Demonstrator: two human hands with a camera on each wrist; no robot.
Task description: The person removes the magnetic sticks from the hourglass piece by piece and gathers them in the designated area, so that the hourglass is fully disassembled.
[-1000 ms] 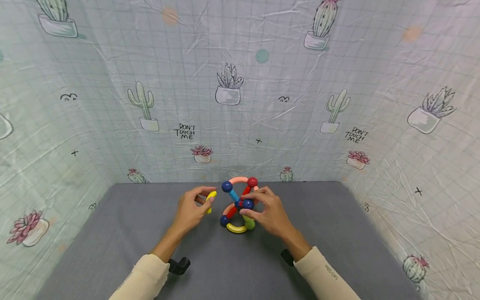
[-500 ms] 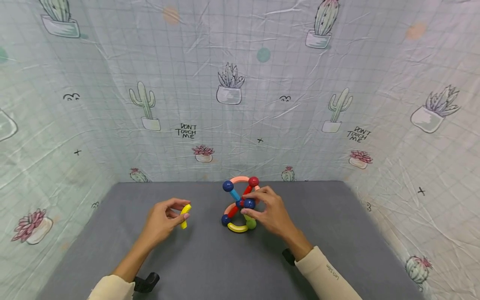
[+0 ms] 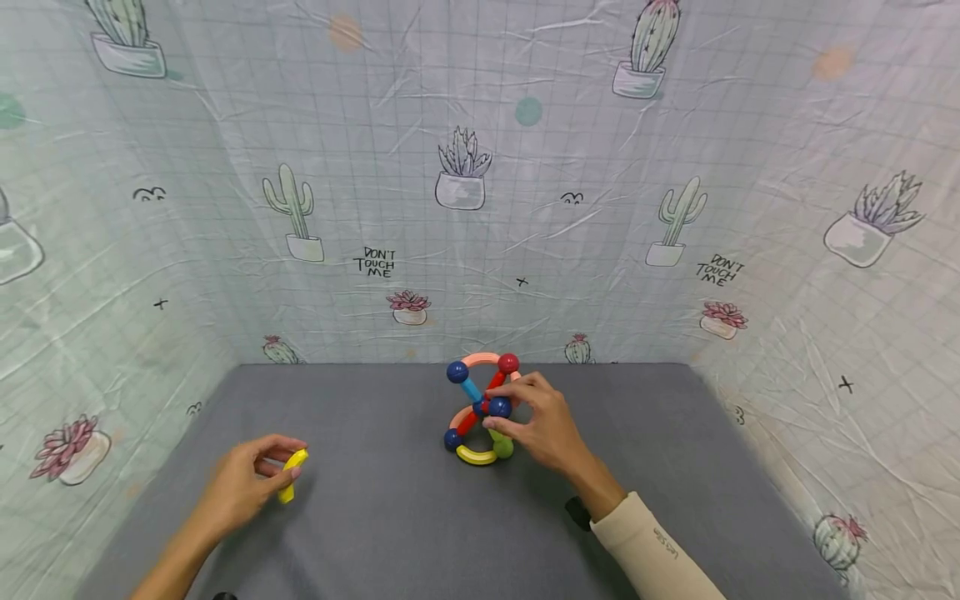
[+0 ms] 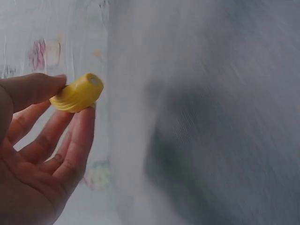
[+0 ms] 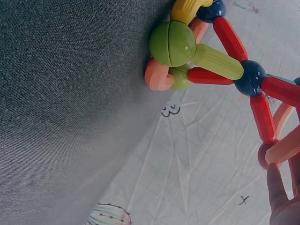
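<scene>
My left hand [image 3: 243,483] pinches a yellow curved magnetic stick [image 3: 294,477] between thumb and fingertips above the table's left side. In the left wrist view one end of that stick shows a small pale metal tip. My right hand [image 3: 546,421] holds a magnetic stick-and-ball structure with thumb and fingers around its front dark blue ball [image 3: 500,407]. Red sticks [image 5: 229,38], a lime stick and a light blue stick [image 3: 471,389] meet at a central dark blue ball [image 5: 249,78]. Curved peach [image 3: 480,359] and yellow pieces form its upper and lower rings. The right palm hides part of it.
The structure stands on a grey table [image 3: 390,533] near the back edge. A wrinkled cloth [image 3: 480,275] printed with cacti hangs behind and along both sides. A dark wrist device [image 3: 577,513] sits under the right forearm.
My left hand has drawn away from the structure, leftward and toward the body, carrying the yellow curved stick. The right hand and the structure have stayed in place.
</scene>
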